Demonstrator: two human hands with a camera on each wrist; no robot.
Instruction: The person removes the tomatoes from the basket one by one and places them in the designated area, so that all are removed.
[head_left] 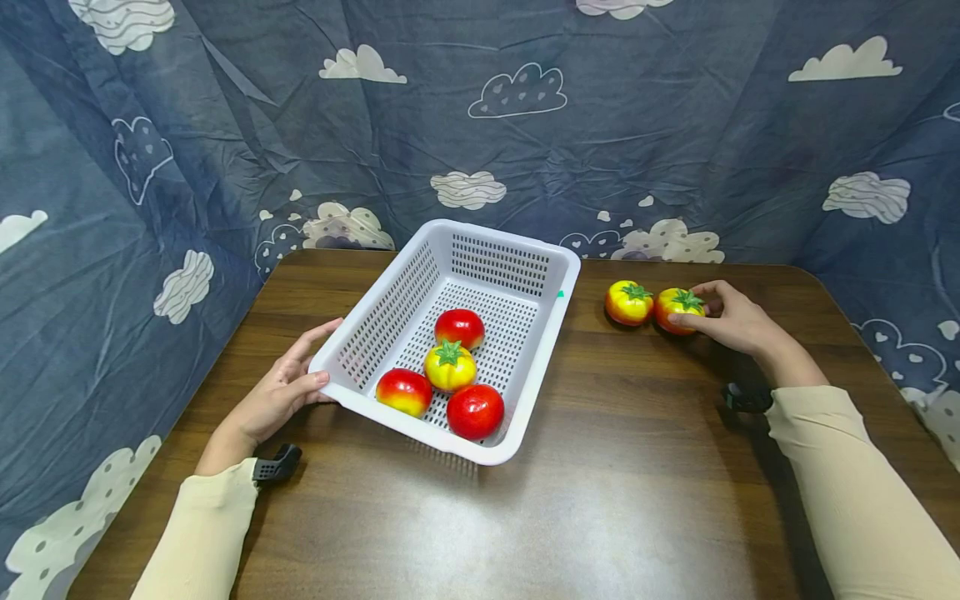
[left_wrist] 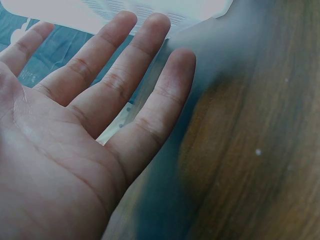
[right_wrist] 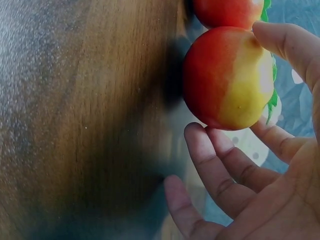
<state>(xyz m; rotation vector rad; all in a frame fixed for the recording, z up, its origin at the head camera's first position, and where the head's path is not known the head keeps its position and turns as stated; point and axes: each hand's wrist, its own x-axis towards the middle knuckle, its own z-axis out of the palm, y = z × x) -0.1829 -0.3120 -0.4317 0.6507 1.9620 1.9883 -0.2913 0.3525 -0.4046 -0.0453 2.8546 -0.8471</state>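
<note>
A white perforated plastic basket (head_left: 408, 425) stands at an angle on the table. My left hand (head_left: 273, 400) rests at its near left corner. In the left wrist view the fingers (left_wrist: 117, 85) are spread and nearly straight, their tips by the basket wall. On the right, my right hand (head_left: 738, 321) holds a yellow-and-red tomato (head_left: 666, 307) with a green leafy top, thumb on one side and fingertips on the other. A similar tomato (head_left: 627, 303) sits just left of it; in the right wrist view the held tomato (right_wrist: 225, 80) appears to touch it.
Inside the basket lie a yellow tomato (head_left: 450, 371) with its leaves up and three mostly red ones, one (head_left: 476, 412) near the front wall. The brown wooden table (head_left: 600, 500) ends at a blue cloud-patterned cloth (head_left: 517, 167) behind.
</note>
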